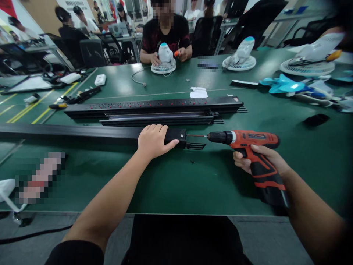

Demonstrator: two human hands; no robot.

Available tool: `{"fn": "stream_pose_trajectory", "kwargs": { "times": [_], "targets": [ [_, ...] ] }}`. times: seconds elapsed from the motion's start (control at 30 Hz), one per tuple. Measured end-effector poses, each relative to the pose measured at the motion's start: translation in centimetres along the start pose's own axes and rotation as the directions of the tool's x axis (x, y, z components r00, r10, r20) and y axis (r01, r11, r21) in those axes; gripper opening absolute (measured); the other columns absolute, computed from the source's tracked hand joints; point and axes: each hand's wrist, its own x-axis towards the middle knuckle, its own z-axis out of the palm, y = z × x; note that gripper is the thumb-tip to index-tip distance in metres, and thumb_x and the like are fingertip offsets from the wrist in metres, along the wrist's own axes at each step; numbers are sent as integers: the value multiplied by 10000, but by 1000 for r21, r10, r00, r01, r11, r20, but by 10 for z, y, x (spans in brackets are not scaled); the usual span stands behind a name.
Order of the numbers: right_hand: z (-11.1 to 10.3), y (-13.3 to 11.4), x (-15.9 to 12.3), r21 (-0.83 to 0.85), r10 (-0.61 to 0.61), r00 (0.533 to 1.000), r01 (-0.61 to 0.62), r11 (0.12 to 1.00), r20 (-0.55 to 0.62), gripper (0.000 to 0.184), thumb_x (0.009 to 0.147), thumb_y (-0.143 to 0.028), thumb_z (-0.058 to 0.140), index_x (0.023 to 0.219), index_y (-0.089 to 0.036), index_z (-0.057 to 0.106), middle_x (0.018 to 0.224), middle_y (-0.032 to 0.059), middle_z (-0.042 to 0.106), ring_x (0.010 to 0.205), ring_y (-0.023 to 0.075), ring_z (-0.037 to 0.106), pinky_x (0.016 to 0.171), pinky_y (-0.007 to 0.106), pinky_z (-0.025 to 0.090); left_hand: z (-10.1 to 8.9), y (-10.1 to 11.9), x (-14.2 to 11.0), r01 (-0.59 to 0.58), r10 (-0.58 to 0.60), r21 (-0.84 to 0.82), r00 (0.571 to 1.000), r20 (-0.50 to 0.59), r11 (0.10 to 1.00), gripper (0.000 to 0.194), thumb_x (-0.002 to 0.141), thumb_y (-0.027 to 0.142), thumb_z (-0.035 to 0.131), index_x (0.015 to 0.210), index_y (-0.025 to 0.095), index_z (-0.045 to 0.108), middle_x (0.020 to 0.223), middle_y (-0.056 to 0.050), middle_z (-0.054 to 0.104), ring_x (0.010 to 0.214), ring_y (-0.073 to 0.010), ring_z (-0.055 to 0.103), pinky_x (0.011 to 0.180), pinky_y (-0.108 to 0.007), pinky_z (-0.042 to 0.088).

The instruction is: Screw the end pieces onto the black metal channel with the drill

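My right hand [256, 158] grips an orange and black cordless drill [255, 139] by its handle. The drill points left, and its long thin bit [197, 135] reaches the end face of a long black rail [116, 133]; whether the tip sits in a screw is too small to tell. Across the top of that rail, near its right end, lies my left hand [154, 140], fingers over the far side and thumb stretched out to the right. Thin black prongs [195, 146] stick out below the rail's end. A small dark piece [192, 161] lies on the table just in front.
Behind lie a black power strip [154, 104] with red dots and a shorter black channel [160, 118]. Blue fan blades [284, 84] and white fan parts [307, 68] are at the right. Across the green table [176, 191], a person [167, 35] handles a small fan [164, 55].
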Motion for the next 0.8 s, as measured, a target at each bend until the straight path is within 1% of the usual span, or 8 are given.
{"fn": "stream_pose_trajectory", "kwargs": {
  "times": [0.1, 0.33, 0.4, 0.57, 0.8],
  "targets": [
    [-2, 0, 0, -7, -15, 1000, 15, 1000, 5, 313, 670, -470, 544, 908, -268, 518, 704, -20, 491, 523, 92, 371, 406, 210, 394, 0, 0, 0, 0, 0, 0, 1000, -1, 1000, 617, 951, 710, 464, 1126, 171, 708, 1006, -128, 748, 948, -322, 693, 849, -456, 506],
    [0, 1, -1, -28, -37, 999, 36, 999, -13, 324, 680, -477, 540, 924, -265, 513, 717, -18, 486, 518, 89, 372, 395, 196, 396, 1, -1, 1, 0, 0, -4, 1000, -6, 1000, 627, 946, 717, 466, 1119, 168, 712, 998, -125, 749, 945, -325, 696, 845, -461, 510],
    [0, 1, -1, -30, -35, 999, 35, 999, -11, 311, 679, -478, 541, 901, -261, 519, 698, -20, 477, 523, 89, 370, 398, 190, 395, 2, -1, 0, -2, 2, -1, 1000, -13, 1000, 627, 944, 718, 469, 1119, 167, 712, 998, -124, 750, 940, -324, 696, 847, -462, 511],
    [-3, 1, -2, -45, 14, 1000, -13, 999, 27, 305, 679, -500, 532, 809, -224, 544, 626, -22, 427, 530, 87, 347, 399, 177, 375, 3, -1, 0, -7, 7, 9, 1000, -28, 1000, 626, 947, 715, 465, 1110, 163, 712, 993, -122, 751, 929, -318, 698, 836, -457, 516],
    [3, -2, -3, -45, 20, 1000, -20, 999, 8, 326, 649, -519, 560, 760, -213, 554, 611, -23, 418, 520, 75, 323, 373, 160, 340, 1, -1, 0, -10, 10, 12, 1000, -24, 1000, 626, 951, 708, 464, 1105, 154, 712, 999, -122, 752, 924, -317, 698, 829, -459, 519]
  ]
}}
